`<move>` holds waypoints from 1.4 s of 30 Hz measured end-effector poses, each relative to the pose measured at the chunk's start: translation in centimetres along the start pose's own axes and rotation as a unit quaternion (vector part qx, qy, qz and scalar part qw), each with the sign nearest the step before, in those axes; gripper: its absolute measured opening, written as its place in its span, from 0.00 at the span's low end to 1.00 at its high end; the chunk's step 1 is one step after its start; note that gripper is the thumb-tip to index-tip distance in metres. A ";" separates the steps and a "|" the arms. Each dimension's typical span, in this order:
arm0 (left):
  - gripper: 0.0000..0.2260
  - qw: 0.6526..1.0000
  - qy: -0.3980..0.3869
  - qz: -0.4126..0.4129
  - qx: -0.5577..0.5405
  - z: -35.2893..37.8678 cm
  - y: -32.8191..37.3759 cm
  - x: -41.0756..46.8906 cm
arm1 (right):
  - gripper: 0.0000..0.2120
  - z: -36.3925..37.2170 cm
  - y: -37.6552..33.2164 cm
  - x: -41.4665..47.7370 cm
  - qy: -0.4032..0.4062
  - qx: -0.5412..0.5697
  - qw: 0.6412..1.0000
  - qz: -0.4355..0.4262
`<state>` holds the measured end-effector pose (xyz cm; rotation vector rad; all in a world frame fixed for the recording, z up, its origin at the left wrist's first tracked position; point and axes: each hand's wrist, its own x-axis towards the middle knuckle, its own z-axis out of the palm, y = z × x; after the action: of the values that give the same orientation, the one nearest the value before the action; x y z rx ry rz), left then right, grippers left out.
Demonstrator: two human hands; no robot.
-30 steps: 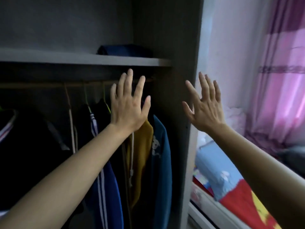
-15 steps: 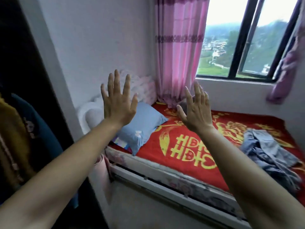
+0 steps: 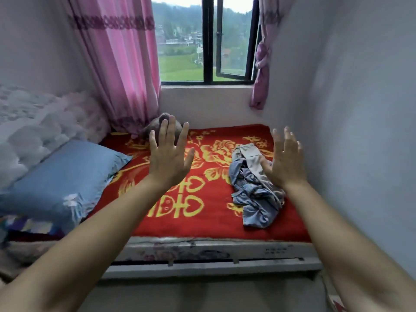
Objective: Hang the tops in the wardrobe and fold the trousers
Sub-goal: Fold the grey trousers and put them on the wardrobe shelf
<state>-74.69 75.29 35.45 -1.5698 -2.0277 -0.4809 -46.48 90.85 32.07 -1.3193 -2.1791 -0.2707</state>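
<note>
Your left hand [image 3: 170, 158] and right hand [image 3: 288, 161] hover over the bed [image 3: 202, 246], fingers spread and holding nothing. Between them the red blanket [image 3: 213, 226] lies bare, so you have open room in the middle and along the near edge. The crumpled trousers [image 3: 254, 192] lie near the right wall [image 3: 360, 143], which crowds your right hand. On the left, the blue pillow [image 3: 60, 181] fills that corner, and a grey lump [image 3: 155, 124] sits at the foot of the curtain [image 3: 117, 64] beyond your left hand.
</note>
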 end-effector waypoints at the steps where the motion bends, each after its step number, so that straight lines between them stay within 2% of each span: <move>1: 0.30 1.000 -0.008 0.009 -0.005 1.5 1.1 0.9 | 0.40 0.9 1.5 0.2 -0.001 0.000 1.000 0.012; 8: 0.30 0.993 -0.090 0.061 -0.035 14.6 7.7 7.4 | 0.43 10.0 10.5 1.9 -0.083 -0.024 0.994 0.070; 15: 0.30 0.975 -0.182 0.085 -0.096 29.1 12.9 17.4 | 0.42 18.7 18.5 10.3 -0.144 -0.077 0.981 0.109; 21: 0.32 0.952 -0.266 0.108 -0.106 40.3 17.8 24.9 | 0.41 25.6 25.2 15.3 -0.183 -0.090 0.968 0.144; 28: 0.30 0.918 -0.364 0.107 -0.110 51.7 23.4 23.7 | 0.41 34.6 32.0 12.9 -0.277 -0.066 0.940 0.187; 31: 0.29 0.896 -0.426 0.064 -0.108 56.8 24.9 20.0 | 0.41 40.6 33.8 10.7 -0.349 -0.027 0.918 0.185; 33: 0.28 0.875 -0.471 -0.009 -0.113 59.6 25.4 16.4 | 0.41 44.7 34.0 8.4 -0.406 0.009 0.899 0.166; 36: 0.28 0.824 -0.537 -0.124 -0.128 63.4 26.0 10.9 | 0.39 50.3 33.7 4.9 -0.468 0.050 0.871 0.139; 40: 0.28 0.768 -0.591 -0.215 -0.122 67.8 26.8 5.3 | 0.27 56.3 32.7 1.0 -0.505 0.115 0.842 0.149; 42: 0.29 0.754 -0.589 -0.263 -0.128 69.7 27.2 3.3 | 0.24 58.0 31.9 -0.7 -0.482 0.125 0.855 0.143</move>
<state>-62.18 124.90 -19.23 -1.5811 -3.5463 0.1769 -39.98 132.03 -19.40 -1.8188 -2.5596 0.9693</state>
